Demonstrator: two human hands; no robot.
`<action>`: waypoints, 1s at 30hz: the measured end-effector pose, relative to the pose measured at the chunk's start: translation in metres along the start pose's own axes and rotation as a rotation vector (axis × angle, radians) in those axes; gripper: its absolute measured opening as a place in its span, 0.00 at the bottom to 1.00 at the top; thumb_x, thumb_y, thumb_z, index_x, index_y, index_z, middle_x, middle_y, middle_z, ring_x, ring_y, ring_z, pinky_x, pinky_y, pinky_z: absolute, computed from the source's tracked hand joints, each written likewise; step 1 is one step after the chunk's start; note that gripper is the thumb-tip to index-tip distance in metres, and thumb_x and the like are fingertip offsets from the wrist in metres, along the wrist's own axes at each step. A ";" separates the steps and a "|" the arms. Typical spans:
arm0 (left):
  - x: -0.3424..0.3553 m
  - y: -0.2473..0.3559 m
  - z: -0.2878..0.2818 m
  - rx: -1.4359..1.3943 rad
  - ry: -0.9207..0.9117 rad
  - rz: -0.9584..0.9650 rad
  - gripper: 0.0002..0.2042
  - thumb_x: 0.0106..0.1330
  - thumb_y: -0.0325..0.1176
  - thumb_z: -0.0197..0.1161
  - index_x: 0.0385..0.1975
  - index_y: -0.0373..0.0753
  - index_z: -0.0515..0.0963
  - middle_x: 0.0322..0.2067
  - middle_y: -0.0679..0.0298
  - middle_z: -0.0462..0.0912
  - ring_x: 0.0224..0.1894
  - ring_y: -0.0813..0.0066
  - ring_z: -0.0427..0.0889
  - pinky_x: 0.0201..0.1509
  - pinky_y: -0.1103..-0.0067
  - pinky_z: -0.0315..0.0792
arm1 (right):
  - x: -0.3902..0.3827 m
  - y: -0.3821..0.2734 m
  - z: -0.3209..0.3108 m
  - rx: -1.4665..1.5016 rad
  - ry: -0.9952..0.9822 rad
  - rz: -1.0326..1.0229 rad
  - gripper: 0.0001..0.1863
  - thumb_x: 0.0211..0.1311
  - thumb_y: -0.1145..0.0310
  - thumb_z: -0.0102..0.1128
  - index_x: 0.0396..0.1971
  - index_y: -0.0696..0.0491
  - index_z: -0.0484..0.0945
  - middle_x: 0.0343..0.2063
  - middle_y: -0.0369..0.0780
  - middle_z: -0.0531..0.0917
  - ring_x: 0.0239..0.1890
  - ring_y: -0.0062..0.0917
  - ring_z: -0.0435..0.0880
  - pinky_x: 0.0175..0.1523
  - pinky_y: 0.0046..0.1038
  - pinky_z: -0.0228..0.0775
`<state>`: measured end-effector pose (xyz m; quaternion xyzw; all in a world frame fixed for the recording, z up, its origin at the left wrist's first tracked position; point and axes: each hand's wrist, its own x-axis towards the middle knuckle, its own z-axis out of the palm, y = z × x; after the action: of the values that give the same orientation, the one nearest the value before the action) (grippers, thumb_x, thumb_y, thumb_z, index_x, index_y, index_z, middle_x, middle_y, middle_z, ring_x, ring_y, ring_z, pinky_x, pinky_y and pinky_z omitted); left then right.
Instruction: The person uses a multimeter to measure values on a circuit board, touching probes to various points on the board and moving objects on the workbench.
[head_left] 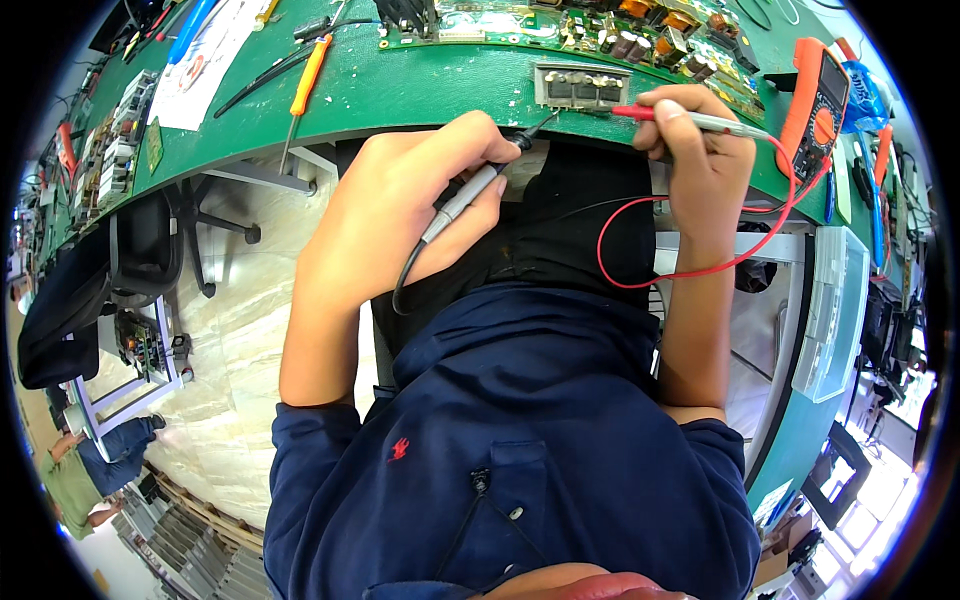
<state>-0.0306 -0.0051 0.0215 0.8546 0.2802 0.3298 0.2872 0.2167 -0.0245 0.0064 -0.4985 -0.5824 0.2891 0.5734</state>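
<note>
My left hand point(395, 200) is closed around a grey and black test probe point(463, 208), its metal tip pointing up and right toward the front of a small grey rectangular component with dark parts point(582, 88). Between the fingers of my right hand point(705, 150) is a red and grey test probe point(633, 113), tip pointing left at the component's lower right edge. Whether either tip touches metal is too small to tell. A red lead point(680, 274) loops from the right probe toward an orange multimeter point(808, 110) at the right.
Beyond the component a large green circuit board point(480, 24) lies on the green bench point(440, 85). An orange-handled screwdriver point(312, 75) overhangs the bench edge. White paper point(208, 75) and more boards are at left. A clear plastic case point(833, 310) stands at right; another person point(85, 475) is far lower left.
</note>
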 end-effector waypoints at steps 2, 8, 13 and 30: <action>0.000 0.002 0.001 -0.025 0.013 0.011 0.07 0.55 0.20 0.60 0.34 0.30 0.75 0.25 0.58 0.83 0.29 0.70 0.85 0.34 0.81 0.75 | 0.003 0.007 -0.008 0.205 0.038 0.003 0.09 0.62 0.73 0.52 0.31 0.62 0.79 0.18 0.36 0.78 0.20 0.15 0.72 0.25 0.17 0.62; 0.002 0.001 0.013 -0.051 0.072 0.059 0.08 0.55 0.21 0.62 0.35 0.31 0.76 0.26 0.59 0.83 0.29 0.71 0.85 0.34 0.81 0.75 | 0.006 0.010 -0.012 0.438 0.055 0.042 0.10 0.62 0.72 0.51 0.33 0.64 0.78 0.18 0.39 0.77 0.21 0.18 0.73 0.25 0.18 0.61; 0.003 0.001 0.015 -0.022 0.036 0.074 0.08 0.55 0.22 0.62 0.35 0.32 0.77 0.27 0.59 0.83 0.29 0.69 0.84 0.33 0.81 0.75 | 0.006 0.009 -0.013 0.417 0.033 0.046 0.10 0.62 0.72 0.51 0.33 0.64 0.78 0.18 0.39 0.77 0.20 0.18 0.72 0.25 0.18 0.61; 0.004 -0.002 0.019 0.017 0.040 0.107 0.09 0.54 0.22 0.62 0.35 0.31 0.76 0.28 0.56 0.81 0.28 0.61 0.83 0.33 0.78 0.74 | 0.005 0.008 -0.011 0.342 0.016 0.040 0.10 0.61 0.72 0.53 0.32 0.63 0.79 0.18 0.39 0.77 0.20 0.16 0.72 0.24 0.17 0.61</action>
<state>-0.0150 -0.0064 0.0099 0.8640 0.2424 0.3594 0.2560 0.2300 -0.0197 0.0035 -0.4072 -0.5101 0.3915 0.6486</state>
